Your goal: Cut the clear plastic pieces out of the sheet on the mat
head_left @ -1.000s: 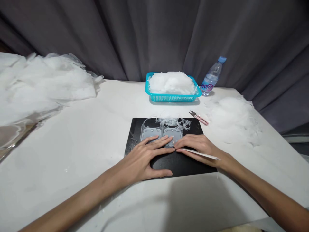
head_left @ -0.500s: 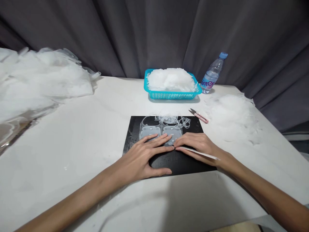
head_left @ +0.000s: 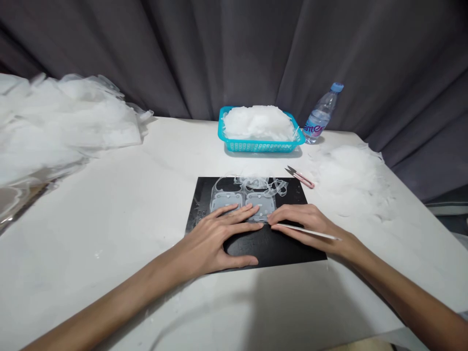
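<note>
A translucent moulded sheet (head_left: 260, 201) with two rounded-square panels lies on a black mat (head_left: 252, 248). My left hand (head_left: 223, 234) rests flat with spread fingers across the sheet's near part, its thumb on the mat. Just right of its fingertips, my right hand (head_left: 300, 220) pinches a thin white pen-like tool (head_left: 310, 232). The tool's tip is hidden by the fingers, at the sheet's near edge. Loose translucent trimmings (head_left: 276, 186) curl over the sheet's far end.
Beyond the mat stands a turquoise basket (head_left: 261, 146) heaped with white pieces, beside a water bottle (head_left: 321, 114). Pink-handled thread snips (head_left: 300, 177) lie at the mat's far right corner. White translucent piles sit at right (head_left: 353, 178) and far left (head_left: 62, 122). A grey curtain (head_left: 204, 53) hangs behind.
My right hand has shifted slightly right with the tool, along the sheet's near edge, away from the left fingertips. My left hand stays almost in place.
</note>
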`<state>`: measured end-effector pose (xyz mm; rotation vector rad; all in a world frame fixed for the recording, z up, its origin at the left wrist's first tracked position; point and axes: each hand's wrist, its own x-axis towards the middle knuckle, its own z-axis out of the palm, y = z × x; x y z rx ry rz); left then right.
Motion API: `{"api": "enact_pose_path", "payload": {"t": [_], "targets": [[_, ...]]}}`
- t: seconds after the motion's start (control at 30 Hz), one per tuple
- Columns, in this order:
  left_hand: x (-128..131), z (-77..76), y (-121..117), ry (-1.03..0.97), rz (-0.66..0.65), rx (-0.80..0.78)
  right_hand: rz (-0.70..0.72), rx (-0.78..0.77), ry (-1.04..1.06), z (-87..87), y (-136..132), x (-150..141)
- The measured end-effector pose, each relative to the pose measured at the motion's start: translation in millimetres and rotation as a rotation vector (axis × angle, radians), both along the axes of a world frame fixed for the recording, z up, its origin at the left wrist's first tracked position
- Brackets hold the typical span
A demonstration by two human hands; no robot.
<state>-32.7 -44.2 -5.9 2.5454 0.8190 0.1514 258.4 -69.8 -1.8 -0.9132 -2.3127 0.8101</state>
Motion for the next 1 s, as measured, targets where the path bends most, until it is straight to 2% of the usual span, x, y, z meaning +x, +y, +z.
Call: {"api": "enact_pose_path", "payload": {"t": [0.33, 0.57, 0.67, 0.87, 1.0], "targets": [[-2, -2.2, -1, -0.079, 0.001, -0.030, 0.036, 0.249, -0.071, -7.9, 4, -8], [-1, -0.7, -1, -0.060, 0.023, -0.058, -0.017, 0.592, -0.262, -26.6, 7, -17], [-1, 0.6, 0, -0.057, 0.028, -0.089, -0.047, 0.536, -0.239, -23.7, 14, -20], [-4, 5.1, 3, -0.080, 0.032, -0.159, -0.426, 0.236, 0.043, -8.5, 52, -21], [-7, 5.0, 3, -0.070, 0.017, -0.180, -0.493, 0.110, 0.083, -3.4, 62, -14]]}}
